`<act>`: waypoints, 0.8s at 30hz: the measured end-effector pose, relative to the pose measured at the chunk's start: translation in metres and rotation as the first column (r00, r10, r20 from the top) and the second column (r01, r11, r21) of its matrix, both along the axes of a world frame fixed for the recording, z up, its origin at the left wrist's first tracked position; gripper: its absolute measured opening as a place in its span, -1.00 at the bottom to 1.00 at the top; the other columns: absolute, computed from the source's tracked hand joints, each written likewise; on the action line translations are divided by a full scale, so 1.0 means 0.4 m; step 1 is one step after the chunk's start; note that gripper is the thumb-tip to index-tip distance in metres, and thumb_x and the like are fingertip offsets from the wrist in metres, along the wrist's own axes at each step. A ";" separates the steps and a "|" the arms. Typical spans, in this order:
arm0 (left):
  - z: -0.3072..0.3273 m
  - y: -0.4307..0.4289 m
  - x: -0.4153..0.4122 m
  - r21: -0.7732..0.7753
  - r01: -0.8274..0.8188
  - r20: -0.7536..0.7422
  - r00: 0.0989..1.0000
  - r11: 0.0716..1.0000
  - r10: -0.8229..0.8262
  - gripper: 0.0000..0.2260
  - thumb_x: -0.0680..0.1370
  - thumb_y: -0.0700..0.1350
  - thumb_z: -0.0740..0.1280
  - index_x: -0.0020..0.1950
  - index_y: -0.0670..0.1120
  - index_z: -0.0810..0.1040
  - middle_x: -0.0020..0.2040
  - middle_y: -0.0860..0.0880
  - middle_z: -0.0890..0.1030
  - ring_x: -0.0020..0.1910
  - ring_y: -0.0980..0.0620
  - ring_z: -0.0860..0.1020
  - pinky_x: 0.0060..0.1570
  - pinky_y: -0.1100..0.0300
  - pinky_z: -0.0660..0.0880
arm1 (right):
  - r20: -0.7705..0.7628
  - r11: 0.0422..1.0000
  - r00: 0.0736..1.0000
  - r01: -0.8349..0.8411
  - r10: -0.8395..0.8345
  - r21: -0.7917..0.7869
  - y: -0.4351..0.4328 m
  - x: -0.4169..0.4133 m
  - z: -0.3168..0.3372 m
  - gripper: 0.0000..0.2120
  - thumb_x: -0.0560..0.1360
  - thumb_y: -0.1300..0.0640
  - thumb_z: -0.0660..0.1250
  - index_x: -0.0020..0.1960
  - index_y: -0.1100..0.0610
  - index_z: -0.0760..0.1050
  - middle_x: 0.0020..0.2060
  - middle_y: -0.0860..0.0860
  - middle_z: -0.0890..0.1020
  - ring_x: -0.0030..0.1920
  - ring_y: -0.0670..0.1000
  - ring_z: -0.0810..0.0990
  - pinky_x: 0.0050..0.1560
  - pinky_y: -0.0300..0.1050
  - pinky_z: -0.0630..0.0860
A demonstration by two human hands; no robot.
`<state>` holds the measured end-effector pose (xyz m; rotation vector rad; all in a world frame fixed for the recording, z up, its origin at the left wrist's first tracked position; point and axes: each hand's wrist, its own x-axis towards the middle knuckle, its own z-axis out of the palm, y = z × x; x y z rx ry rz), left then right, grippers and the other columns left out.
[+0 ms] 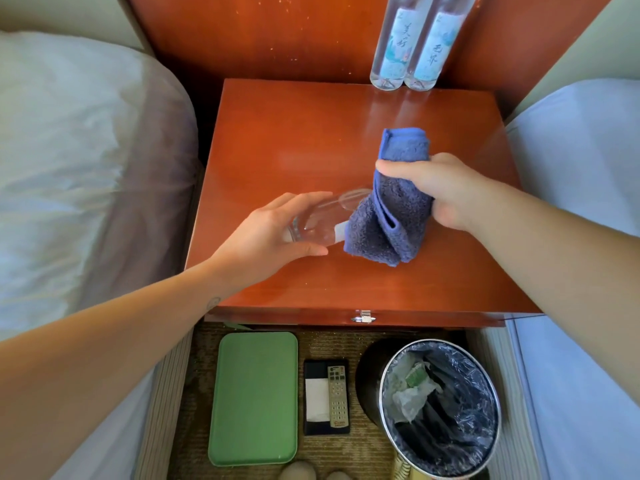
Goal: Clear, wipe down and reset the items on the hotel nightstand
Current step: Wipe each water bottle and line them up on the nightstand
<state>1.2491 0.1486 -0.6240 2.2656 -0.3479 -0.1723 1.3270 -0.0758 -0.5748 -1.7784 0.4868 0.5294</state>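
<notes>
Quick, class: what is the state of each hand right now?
Left hand: fingers curled round the clear glass, holding it.
Right hand: grips the blue cloth.

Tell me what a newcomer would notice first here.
The folded blue terry cloth, gripped by the right hand over the red-brown wooden nightstand, stands out, at the mouth of the clear drinking glass the left hand holds tilted. Two clear water bottles stand at its back right; a green rectangular tray lies on the carpet below.

White-sheeted bed (69,150) on the left, second white bed (581,161) on the right, brown carpet (363,448) between them, round waste bin (367,382) lined with a dark plastic bag (460,427), crumpled rubbish (408,393) inside.
</notes>
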 end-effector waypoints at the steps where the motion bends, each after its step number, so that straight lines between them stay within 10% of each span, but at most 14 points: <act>1: 0.004 -0.002 0.000 -0.008 -0.025 0.012 1.000 1.000 0.025 -0.41 0.45 0.02 0.49 0.43 0.18 0.38 -0.03 0.28 0.45 -0.05 0.41 0.43 0.00 0.51 0.30 | 0.004 0.998 1.000 -0.028 0.028 -0.061 -0.002 0.005 0.000 -0.54 0.36 0.04 0.56 0.16 0.20 0.53 0.03 0.09 0.66 -0.02 0.06 0.66 -0.03 -0.08 0.54; 7: 0.019 0.019 -0.006 -0.060 -0.086 -0.167 0.983 0.995 0.075 -0.46 0.41 0.06 0.50 0.34 0.29 0.41 0.07 0.29 0.55 0.02 0.39 0.49 0.06 0.44 0.38 | 0.115 0.926 0.989 -0.047 0.097 -0.374 -0.041 0.022 0.004 -0.47 0.28 0.03 0.60 0.12 0.23 0.50 0.04 0.16 0.60 -0.01 0.19 0.62 0.09 0.14 0.58; 15: 0.148 0.072 0.083 -0.336 -0.424 -0.216 0.904 0.841 0.370 -0.55 0.31 -0.06 0.54 0.19 -0.02 0.62 -0.22 0.06 0.60 -0.51 0.22 0.43 -0.42 0.42 0.41 | 0.049 0.711 0.881 -0.347 0.471 -0.612 -0.060 -0.017 0.028 -0.41 0.33 0.13 0.47 0.34 0.15 0.42 0.21 0.11 0.56 0.23 0.16 0.52 0.15 0.04 0.48; 19: 0.235 0.042 0.157 -0.257 -0.333 -0.120 0.942 0.907 0.312 -0.56 0.33 -0.07 0.58 0.19 0.03 0.63 -0.19 0.17 0.64 -0.36 0.28 0.52 -0.32 0.44 0.44 | 0.353 0.668 0.671 -0.288 0.652 -0.686 0.009 -0.003 0.057 -0.17 0.38 0.03 0.52 0.52 0.08 0.17 0.45 0.05 0.32 0.45 0.11 0.24 0.40 0.00 0.25; 24: 0.294 -0.047 0.229 -0.193 -0.194 -0.014 0.981 0.962 0.195 -0.59 0.30 0.02 0.61 0.11 0.08 0.64 -0.07 0.08 0.68 -0.11 0.14 0.63 -0.03 0.22 0.59 | 0.465 0.731 0.651 -0.208 0.599 -0.650 0.040 0.032 0.058 -0.27 0.39 -0.01 0.51 0.45 0.03 0.25 0.33 0.00 0.47 0.30 0.09 0.46 0.20 0.01 0.41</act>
